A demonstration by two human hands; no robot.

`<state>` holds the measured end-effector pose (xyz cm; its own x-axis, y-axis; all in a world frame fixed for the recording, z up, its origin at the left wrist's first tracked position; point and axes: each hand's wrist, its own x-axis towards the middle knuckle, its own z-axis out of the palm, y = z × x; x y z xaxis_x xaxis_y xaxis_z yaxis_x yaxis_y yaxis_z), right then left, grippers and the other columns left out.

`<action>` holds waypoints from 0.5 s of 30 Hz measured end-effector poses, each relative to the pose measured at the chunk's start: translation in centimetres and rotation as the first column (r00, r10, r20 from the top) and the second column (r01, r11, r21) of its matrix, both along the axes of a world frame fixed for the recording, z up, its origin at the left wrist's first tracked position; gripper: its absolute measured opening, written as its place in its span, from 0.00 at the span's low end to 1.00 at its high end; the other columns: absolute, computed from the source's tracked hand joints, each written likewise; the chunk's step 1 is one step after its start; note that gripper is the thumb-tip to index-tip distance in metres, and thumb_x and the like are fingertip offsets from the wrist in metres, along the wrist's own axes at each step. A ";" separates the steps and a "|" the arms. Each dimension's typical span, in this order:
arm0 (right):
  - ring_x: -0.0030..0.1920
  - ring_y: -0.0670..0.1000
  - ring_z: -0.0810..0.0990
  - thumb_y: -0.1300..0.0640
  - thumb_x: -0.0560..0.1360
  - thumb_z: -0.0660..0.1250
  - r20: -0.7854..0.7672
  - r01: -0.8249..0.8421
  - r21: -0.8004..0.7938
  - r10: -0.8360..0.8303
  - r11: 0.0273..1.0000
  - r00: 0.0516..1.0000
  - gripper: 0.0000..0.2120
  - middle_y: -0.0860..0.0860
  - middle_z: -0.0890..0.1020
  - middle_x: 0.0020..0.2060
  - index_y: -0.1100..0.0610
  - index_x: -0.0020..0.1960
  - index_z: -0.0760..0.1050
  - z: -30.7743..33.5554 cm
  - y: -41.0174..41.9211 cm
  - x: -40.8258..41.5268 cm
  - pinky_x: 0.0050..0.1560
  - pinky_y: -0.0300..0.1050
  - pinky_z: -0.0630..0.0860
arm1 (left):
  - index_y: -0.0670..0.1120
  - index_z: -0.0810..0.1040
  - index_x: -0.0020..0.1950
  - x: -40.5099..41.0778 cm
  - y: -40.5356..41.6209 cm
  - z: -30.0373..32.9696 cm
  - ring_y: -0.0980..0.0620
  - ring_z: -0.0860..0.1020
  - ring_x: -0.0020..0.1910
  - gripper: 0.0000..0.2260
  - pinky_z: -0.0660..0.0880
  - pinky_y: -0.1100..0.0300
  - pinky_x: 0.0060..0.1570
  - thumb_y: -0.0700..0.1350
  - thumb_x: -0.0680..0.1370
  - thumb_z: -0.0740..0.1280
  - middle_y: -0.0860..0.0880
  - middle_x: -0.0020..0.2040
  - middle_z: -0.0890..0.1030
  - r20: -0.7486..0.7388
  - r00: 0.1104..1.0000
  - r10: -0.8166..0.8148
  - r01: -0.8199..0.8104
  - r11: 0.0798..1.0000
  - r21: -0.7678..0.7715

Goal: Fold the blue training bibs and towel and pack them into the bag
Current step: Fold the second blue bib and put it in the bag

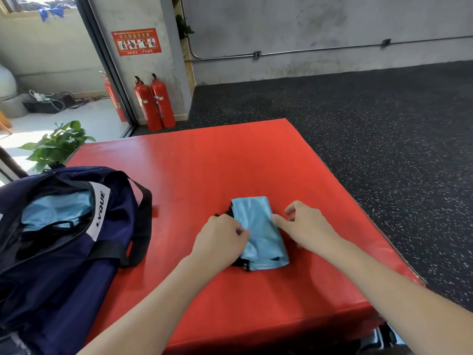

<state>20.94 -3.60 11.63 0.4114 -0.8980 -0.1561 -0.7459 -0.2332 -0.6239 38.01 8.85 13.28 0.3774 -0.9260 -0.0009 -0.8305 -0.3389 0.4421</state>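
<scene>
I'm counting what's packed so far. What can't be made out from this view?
- Bag contents: light blue fabric shows through the opening, but the bag's sides hide how many pieces.
- Folded bib: left hand covers its left edge.
- Bag's left side: cut off by the frame edge.
- Towel: cannot be told apart.

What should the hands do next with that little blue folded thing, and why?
Probably lift the folded blue bib and carry it left into the navy bag. It already looks folded into a small packet on the red mat, the left hand pinches its edge and the right hand touches the other side, and the bag gapes open with light blue fabric already inside.
</scene>
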 end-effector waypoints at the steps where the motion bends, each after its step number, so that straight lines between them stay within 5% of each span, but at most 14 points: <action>1: 0.47 0.51 0.82 0.32 0.70 0.69 0.014 -0.024 0.031 0.023 0.999 1.000 0.24 0.46 0.81 0.47 0.48 0.56 0.73 0.0 0.2 0.1 0.49 0.49 0.80 | 0.43 0.78 0.32 -0.4 0.2 0.2 0.47 0.79 0.33 0.15 0.77 0.54 0.38 0.48 0.77 0.66 0.49 0.26 0.78 -0.109 0.994 -0.017 0.019 1.000 0.016; 3: 0.48 0.48 0.80 0.38 0.71 0.74 0.019 -0.065 0.061 0.064 0.996 0.998 0.22 0.46 0.81 0.48 0.50 0.57 0.74 0.1 0.5 0.3 0.48 0.43 0.74 | 0.46 0.83 0.37 -1.1 0.6 0.5 0.55 0.82 0.31 0.11 0.79 0.58 0.39 0.46 0.77 0.67 0.51 0.27 0.82 -0.239 0.971 -0.026 0.035 0.999 0.034; 6: 0.47 0.48 0.80 0.46 0.68 0.79 0.063 -0.090 0.116 0.083 0.989 0.995 0.21 0.46 0.82 0.47 0.51 0.56 0.76 0.1 0.6 0.6 0.46 0.42 0.74 | 0.53 0.85 0.43 -1.3 0.9 0.6 0.58 0.82 0.32 0.05 0.79 0.60 0.36 0.49 0.76 0.70 0.54 0.29 0.82 -0.237 0.972 0.001 0.008 0.999 0.037; 11: 0.47 0.60 0.86 0.55 0.59 0.81 0.288 -0.167 0.338 0.067 0.926 0.955 0.19 0.61 0.86 0.44 0.62 0.47 0.83 -0.1 0.3 0.8 0.55 0.63 0.80 | 0.61 0.84 0.49 -0.4 0.8 0.9 0.60 0.73 0.43 0.07 0.66 0.64 0.37 0.54 0.72 0.73 0.59 0.42 0.73 -0.007 1.000 0.012 -0.013 0.994 -0.108; 15: 0.47 0.56 0.85 0.65 0.67 0.76 0.401 -0.270 0.405 0.095 0.874 0.911 0.13 0.62 0.85 0.50 0.60 0.52 0.83 0.8 0.6 0.7 0.54 0.54 0.80 | 0.63 0.85 0.47 1.8 0.6 0.6 0.61 0.67 0.63 0.12 0.66 0.64 0.60 0.45 0.72 0.75 0.64 0.60 0.71 -0.192 0.972 -0.138 0.064 0.935 -0.349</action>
